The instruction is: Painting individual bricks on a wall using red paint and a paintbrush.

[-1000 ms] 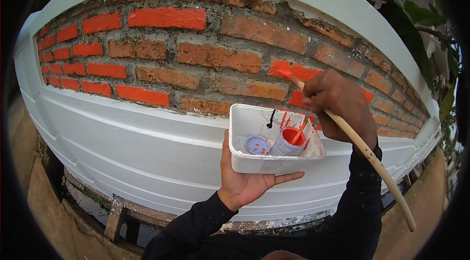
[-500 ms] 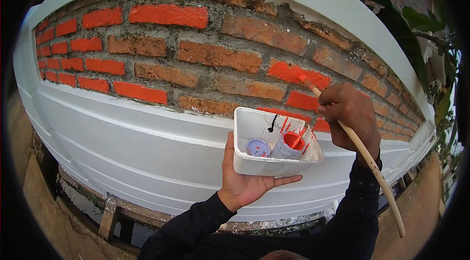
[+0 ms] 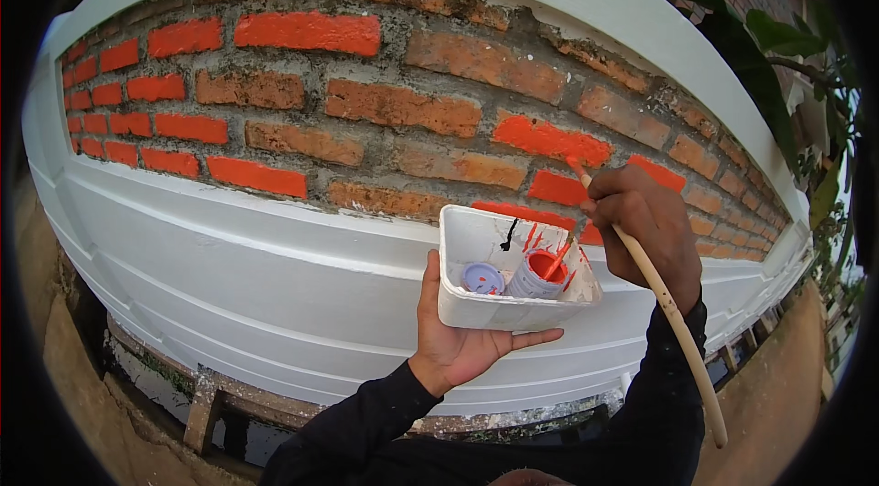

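Note:
My left hand [image 3: 462,349] supports a white plastic tub [image 3: 485,312] from below and along its left side. Inside the tub stand a small jar of red-orange paint [image 3: 538,277] with a stick or second brush [image 3: 559,257] leaning in it, and a lid [image 3: 482,278] lying beside it. My right hand [image 3: 645,222] is closed round a long, pale-handled paintbrush [image 3: 673,307]. Its red tip touches the lower edge of a freshly coated brick [image 3: 551,138] in the wall. The handle's far end curves down past my right forearm.
A brick panel with grey mortar [image 3: 316,111] holds both red-painted and bare bricks, framed by a white wall border [image 3: 302,271]. Large green leaves [image 3: 751,65] hang at the upper right. A drain channel with concrete beams [image 3: 206,408] runs below the wall.
The brush tip has moved down from the middle of the red brick to its lower edge, my right hand lowering with it. The left hand and tub stay almost still.

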`<state>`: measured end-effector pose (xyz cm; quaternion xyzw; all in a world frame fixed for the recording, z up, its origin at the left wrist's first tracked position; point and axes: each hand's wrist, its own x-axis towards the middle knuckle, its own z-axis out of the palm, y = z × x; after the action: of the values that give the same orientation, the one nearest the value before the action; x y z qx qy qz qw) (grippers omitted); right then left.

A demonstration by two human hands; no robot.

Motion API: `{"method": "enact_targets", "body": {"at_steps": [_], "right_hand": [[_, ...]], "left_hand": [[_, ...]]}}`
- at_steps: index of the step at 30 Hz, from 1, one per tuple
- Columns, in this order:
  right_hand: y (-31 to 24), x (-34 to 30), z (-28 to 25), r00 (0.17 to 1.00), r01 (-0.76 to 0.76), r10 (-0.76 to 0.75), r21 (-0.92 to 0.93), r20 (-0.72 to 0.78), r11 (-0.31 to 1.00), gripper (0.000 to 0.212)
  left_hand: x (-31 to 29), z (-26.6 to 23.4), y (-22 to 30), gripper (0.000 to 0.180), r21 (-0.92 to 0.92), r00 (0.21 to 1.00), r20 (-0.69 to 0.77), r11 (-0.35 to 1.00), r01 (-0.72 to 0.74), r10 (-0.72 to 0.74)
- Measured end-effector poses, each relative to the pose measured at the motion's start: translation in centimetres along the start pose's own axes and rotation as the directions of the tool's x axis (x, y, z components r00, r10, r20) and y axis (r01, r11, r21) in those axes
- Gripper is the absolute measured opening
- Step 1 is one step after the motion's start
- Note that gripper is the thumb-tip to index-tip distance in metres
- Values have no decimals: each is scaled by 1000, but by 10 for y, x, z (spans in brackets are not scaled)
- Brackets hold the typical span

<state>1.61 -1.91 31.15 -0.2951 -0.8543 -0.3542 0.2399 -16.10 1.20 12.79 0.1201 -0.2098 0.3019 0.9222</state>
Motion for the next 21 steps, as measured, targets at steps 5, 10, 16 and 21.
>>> {"method": "enact_targets", "body": {"at_steps": [5,10,16,21], "right_hand": [[16,8,21,987,109,-92,123,-135,986,21],[8,12,14,996,91,-91,122,-4,988,25],[8,-13,0,994,17,-14,30,-108,999,26],[0,2,17,983,155,-145,78,-115,985,21]], "left_hand": [[5,-6,-8,106,-21,999,-13,999,38,-39],[1,-3,-7,105,-27,999,-8,999,37,-37],[-2,-4,-3,104,-6,1000,-21,1000,16,-16],[1,-3,-2,103,-7,1000,2,1000,18,-18]]}}
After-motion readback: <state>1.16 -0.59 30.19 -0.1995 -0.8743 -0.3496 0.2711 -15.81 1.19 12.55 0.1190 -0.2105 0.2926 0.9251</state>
